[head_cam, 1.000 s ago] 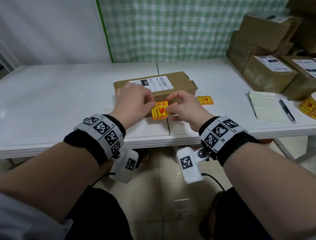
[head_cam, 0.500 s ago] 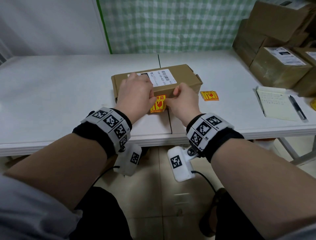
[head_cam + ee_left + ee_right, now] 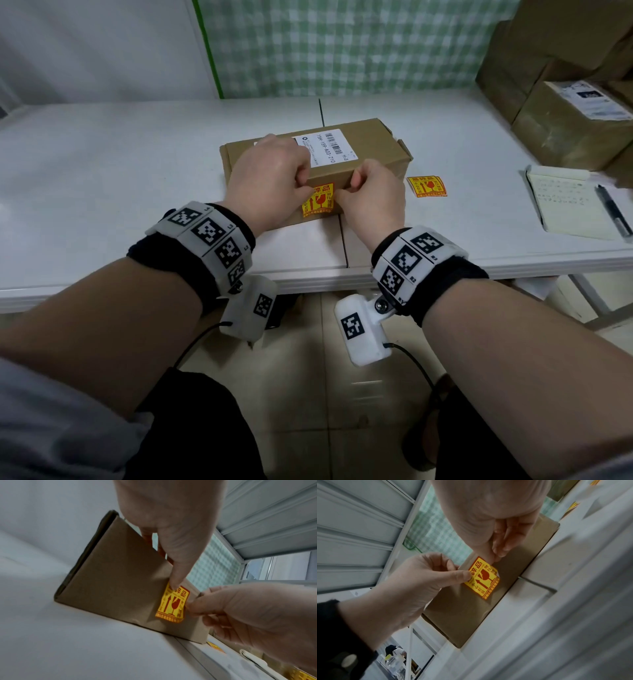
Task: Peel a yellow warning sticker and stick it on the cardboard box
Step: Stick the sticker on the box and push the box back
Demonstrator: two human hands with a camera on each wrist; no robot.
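Note:
A brown cardboard box (image 3: 370, 147) with a white shipping label lies in the middle of the white table (image 3: 102, 192). A yellow warning sticker (image 3: 318, 201) lies against the box's near side face, just under its top edge. My left hand (image 3: 274, 178) sits on the box's near top edge with fingers curled, and its thumb (image 3: 175, 584) presses the sticker's upper left corner. My right hand (image 3: 371, 195) pinches the sticker's upper right corner between thumb and fingers (image 3: 496, 555). In the wrist views the sticker (image 3: 173, 605) (image 3: 482, 580) looks flat on the cardboard (image 3: 116, 582).
A second yellow sticker (image 3: 426, 186) lies on the table right of the box. Further right are a notepad (image 3: 565, 205) with a pen (image 3: 613, 214) and a stack of labelled cardboard boxes (image 3: 575, 126). The table's front edge runs just under my wrists.
Both hands carried the sticker forward from the air in front of the box onto its near side face. The left hand now rests over the box's top edge.

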